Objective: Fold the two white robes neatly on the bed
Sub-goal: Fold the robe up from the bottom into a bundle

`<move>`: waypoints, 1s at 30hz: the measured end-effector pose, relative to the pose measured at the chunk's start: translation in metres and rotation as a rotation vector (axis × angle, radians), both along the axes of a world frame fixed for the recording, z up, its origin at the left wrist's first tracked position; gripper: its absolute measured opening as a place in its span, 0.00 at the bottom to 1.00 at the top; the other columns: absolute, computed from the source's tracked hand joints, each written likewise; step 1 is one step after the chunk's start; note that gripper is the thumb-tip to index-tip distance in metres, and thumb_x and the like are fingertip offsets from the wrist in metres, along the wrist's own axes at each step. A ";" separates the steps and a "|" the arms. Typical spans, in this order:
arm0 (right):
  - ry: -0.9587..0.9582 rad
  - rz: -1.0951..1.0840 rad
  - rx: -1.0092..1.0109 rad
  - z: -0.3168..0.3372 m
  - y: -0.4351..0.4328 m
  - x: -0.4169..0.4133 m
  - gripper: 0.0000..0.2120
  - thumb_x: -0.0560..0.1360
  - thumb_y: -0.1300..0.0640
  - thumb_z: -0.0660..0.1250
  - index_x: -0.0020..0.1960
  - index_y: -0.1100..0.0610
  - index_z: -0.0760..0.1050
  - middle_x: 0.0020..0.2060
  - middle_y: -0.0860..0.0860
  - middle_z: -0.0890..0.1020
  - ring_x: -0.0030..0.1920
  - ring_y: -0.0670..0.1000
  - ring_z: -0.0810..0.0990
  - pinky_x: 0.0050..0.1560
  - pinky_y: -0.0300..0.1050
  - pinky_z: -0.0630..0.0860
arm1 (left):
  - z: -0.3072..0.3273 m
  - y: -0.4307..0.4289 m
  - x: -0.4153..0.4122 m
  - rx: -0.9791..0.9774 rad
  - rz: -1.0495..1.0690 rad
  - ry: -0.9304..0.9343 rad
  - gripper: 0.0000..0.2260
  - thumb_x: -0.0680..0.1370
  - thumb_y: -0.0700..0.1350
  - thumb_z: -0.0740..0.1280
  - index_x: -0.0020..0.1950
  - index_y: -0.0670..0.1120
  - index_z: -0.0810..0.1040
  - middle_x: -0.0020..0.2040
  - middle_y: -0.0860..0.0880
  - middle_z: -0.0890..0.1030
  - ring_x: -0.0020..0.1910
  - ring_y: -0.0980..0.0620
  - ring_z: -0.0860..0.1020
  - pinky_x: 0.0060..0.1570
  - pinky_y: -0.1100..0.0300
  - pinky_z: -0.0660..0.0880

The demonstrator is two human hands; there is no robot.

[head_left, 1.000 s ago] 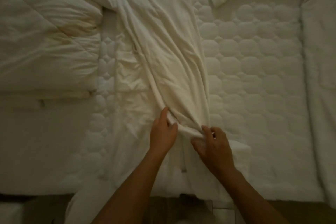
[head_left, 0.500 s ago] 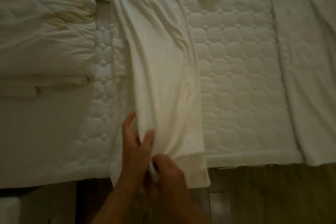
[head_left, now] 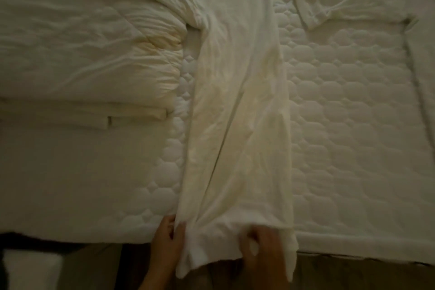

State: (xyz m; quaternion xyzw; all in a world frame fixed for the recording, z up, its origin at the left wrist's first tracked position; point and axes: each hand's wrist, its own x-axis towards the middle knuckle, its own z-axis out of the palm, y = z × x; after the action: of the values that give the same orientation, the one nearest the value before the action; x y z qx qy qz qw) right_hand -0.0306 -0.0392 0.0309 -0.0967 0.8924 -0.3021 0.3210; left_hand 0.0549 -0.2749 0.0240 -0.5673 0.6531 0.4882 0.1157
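Two pinches on robe [head_left: 240, 113] hem, left hand [head_left: 168, 240] and right hand [head_left: 261, 247], at bed [head_left: 353, 148] edge; uneven tugging could skew the lengthwise fold.

One camera sits on the person's head. It stands at the near edge of the bed [head_left: 341, 125] and looks forward and steeply down, almost flat onto the mattress. The bed fills nearly all the frame, and its near edge crosses low from 8 to 4 o'clock, with a strip of floor [head_left: 353, 275] under it. The robe [head_left: 240, 113] runs from 6 up to 12 o'clock. The left hand [head_left: 167, 240] and right hand [head_left: 261, 245] lie at 6 o'clock, close beneath the lens. The wide lens bows the edges, and the picture is dim and slightly blurred.
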 end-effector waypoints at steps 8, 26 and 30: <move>-0.043 -0.319 0.108 -0.014 0.073 -0.033 0.14 0.70 0.42 0.77 0.47 0.47 0.75 0.40 0.45 0.81 0.39 0.45 0.79 0.38 0.43 0.73 | -0.005 0.037 0.015 -0.037 0.144 0.042 0.26 0.78 0.54 0.71 0.74 0.54 0.66 0.62 0.50 0.75 0.56 0.47 0.76 0.53 0.51 0.74; 0.384 -0.121 0.207 -0.031 0.124 -0.004 0.16 0.66 0.60 0.79 0.47 0.57 0.75 0.41 0.50 0.75 0.40 0.52 0.74 0.37 0.40 0.69 | -0.008 0.043 0.049 -0.534 -0.264 0.181 0.26 0.71 0.49 0.79 0.65 0.44 0.74 0.62 0.44 0.74 0.56 0.50 0.73 0.51 0.57 0.70; 0.592 0.073 0.156 -0.042 0.107 0.009 0.24 0.63 0.60 0.82 0.55 0.60 0.77 0.50 0.58 0.77 0.49 0.54 0.74 0.46 0.43 0.76 | -0.036 0.044 0.057 -0.770 -0.900 0.187 0.32 0.64 0.54 0.83 0.64 0.49 0.76 0.65 0.41 0.73 0.63 0.39 0.73 0.59 0.41 0.71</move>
State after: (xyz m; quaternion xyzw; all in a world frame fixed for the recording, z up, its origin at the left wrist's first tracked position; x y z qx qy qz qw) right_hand -0.0219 0.0678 -0.0106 -0.1878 0.9635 -0.1796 0.0641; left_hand 0.1121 -0.2309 -0.0123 -0.1905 0.9666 0.1670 0.0393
